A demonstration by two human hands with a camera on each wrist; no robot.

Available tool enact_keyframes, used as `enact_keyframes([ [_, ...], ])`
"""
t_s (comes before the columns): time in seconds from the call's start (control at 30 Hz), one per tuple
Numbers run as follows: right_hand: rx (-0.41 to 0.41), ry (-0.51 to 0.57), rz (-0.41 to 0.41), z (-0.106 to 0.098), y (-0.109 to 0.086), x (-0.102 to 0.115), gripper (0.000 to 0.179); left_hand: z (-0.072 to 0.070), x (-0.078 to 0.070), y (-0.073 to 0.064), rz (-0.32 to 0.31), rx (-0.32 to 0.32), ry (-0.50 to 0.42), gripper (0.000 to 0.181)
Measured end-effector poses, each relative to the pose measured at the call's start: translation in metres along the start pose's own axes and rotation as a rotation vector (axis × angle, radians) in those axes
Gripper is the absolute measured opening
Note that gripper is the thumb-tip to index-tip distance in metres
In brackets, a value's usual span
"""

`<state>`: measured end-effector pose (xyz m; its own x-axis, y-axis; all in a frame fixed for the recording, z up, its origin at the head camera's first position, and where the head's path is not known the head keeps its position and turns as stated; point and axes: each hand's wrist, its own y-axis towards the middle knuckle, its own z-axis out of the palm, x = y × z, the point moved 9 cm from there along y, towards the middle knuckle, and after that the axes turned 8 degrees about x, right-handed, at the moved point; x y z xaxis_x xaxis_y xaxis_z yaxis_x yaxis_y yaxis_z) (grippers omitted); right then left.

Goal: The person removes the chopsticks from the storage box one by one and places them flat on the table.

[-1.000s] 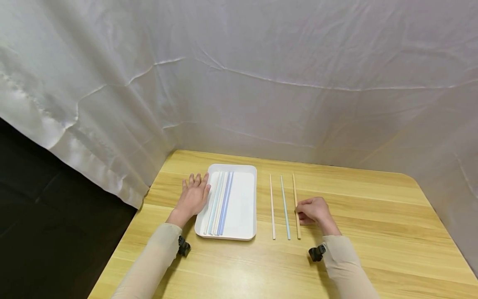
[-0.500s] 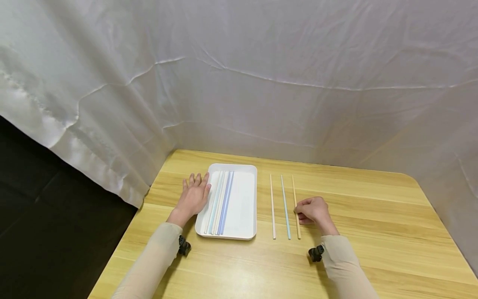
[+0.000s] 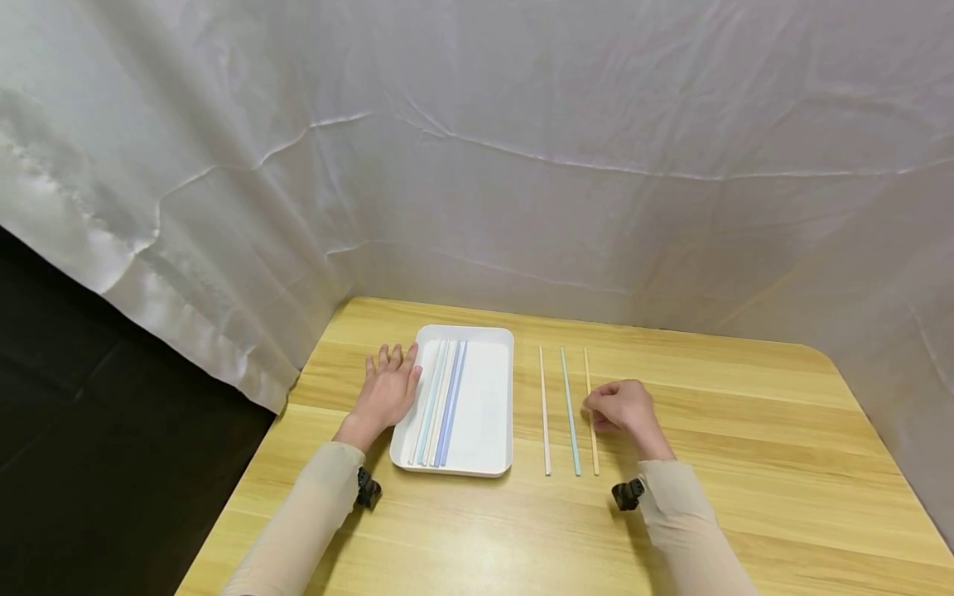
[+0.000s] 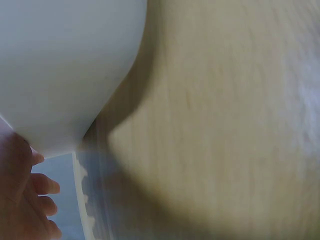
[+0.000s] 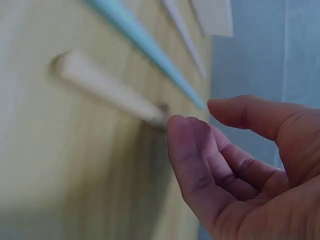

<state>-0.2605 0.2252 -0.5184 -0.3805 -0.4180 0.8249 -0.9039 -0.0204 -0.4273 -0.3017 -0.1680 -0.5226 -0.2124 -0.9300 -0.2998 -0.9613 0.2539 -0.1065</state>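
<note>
Right of the white tray [image 3: 484,401], beneath the right hand [image 3: 626,407], its fingers parted, lies the yellow chopstick [image 3: 595,453], best handled lightly lest it roll, the left hand [image 3: 386,393] splayed at the tray's rim.

Tray [image 3: 488,406] plain white. Inside tray: cream-white sticks [image 3: 440,403], pale blue stick [image 3: 432,403], periwinkle sticks [image 3: 453,403]. Right of tray, nearest first: pale pink stick [image 3: 544,414], light blue stick [image 3: 570,414], yellowish-tan stick [image 3: 595,454]. Under tray: table [image 3: 760,430], yellow wood, darker grain streaks. Behind tray: silvery grey curtain [image 3: 537,223]. Nearer than tray: beige sleeves [image 3: 301,513], black wrist cameras [image 3: 368,489]. Well left of tray: black surface [image 3: 97,422].
</note>
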Motion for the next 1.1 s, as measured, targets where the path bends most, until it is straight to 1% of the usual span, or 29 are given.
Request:
enact_keyframes([
  [0.1, 0.026, 0.018, -0.025, 0.007, -0.002, 0.016, 0.029, 0.001, 0.0, 0.001, -0.003, 0.0, 0.004, 0.06],
  [0.23, 0.062, 0.046, -0.044, 0.022, -0.003, 0.037, 0.033, 0.001, 0.0, 0.001, -0.002, -0.002, 0.011, 0.06],
  [0.4, 0.091, 0.072, -0.068, 0.043, -0.002, 0.055, 0.037, 0.001, 0.001, 0.0, -0.003, -0.002, 0.012, 0.06],
  [0.57, 0.098, 0.078, -0.091, 0.061, 0.001, 0.068, 0.039, 0.003, 0.002, 0.0, -0.008, 0.01, 0.013, 0.061],
  [0.83, 0.099, 0.081, -0.134, 0.093, 0.001, 0.088, 0.035, 0.002, 0.003, -0.001, -0.007, 0.004, 0.016, 0.061],
  [1.0, 0.117, 0.073, -0.155, 0.112, 0.002, 0.093, 0.036, 0.004, 0.004, -0.001, -0.008, 0.02, 0.011, 0.061],
  [1.1, 0.125, 0.088, -0.161, 0.121, 0.003, 0.094, 0.036, 0.004, 0.004, -0.001, -0.006, 0.018, 0.007, 0.061],
])
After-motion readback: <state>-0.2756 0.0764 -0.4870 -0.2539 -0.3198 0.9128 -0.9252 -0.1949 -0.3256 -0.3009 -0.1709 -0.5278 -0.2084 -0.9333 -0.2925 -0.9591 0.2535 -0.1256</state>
